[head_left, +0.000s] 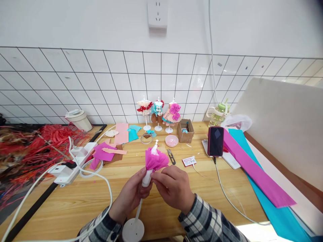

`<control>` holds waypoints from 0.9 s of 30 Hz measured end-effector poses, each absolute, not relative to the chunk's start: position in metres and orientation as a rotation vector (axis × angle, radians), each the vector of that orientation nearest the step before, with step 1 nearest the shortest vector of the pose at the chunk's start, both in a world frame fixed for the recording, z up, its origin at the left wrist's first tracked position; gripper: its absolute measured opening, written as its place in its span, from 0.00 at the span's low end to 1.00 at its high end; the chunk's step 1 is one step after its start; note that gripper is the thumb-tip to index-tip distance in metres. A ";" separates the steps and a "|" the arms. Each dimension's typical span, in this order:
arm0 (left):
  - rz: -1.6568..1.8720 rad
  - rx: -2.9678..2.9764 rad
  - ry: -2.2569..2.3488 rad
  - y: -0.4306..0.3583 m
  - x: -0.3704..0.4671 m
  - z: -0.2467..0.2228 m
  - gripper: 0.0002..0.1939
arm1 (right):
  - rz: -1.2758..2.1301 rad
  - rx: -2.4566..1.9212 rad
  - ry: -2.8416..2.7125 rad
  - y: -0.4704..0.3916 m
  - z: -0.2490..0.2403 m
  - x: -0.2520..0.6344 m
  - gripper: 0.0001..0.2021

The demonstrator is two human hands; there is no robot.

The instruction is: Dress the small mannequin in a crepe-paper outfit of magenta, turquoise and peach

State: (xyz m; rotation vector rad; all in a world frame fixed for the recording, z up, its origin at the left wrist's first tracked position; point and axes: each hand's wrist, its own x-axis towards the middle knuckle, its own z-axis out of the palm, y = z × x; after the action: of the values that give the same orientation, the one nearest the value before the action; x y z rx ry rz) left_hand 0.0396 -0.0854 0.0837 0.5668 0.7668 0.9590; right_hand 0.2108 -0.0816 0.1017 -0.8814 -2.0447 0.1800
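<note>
A small white dress-form stand (146, 178) leans in front of me, its round base (133, 230) low in the view. Bright pink crepe paper (155, 160) flares around its upper body. My left hand (131, 191) is wrapped round the form's lower body from the left. At the paper's lower edge, the fingertips of my right hand (175, 186) are pinched together; any thread or small piece between them is too small to make out. Black-handled thread snips (171, 157) lie just beyond, near a white and red thread card (189, 161).
Three dressed mini forms (158, 112) stand at the back beside a cardboard box (186, 131) and pink dish (171, 140). Paper scraps (103, 152) and a power strip (75, 164) lie left. A phone (216, 142), cable and long paper strips (259, 171) are right.
</note>
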 end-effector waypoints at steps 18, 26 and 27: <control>1.266 1.094 1.128 -0.084 0.057 0.086 0.18 | 0.715 -1.175 -1.602 -0.072 0.093 0.197 0.07; 1.293 1.223 1.194 -0.086 0.061 0.086 0.20 | 0.946 -1.254 -1.310 -0.063 0.084 0.192 0.09; 1.297 1.239 1.198 -0.085 0.061 0.085 0.20 | 0.982 -1.251 -1.279 -0.062 0.083 0.191 0.09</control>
State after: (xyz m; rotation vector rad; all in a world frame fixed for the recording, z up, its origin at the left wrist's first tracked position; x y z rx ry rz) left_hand 0.0609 -0.0853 0.0854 1.2390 1.1976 1.2971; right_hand 0.1915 -0.0618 0.0828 -1.2507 -1.2792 0.9820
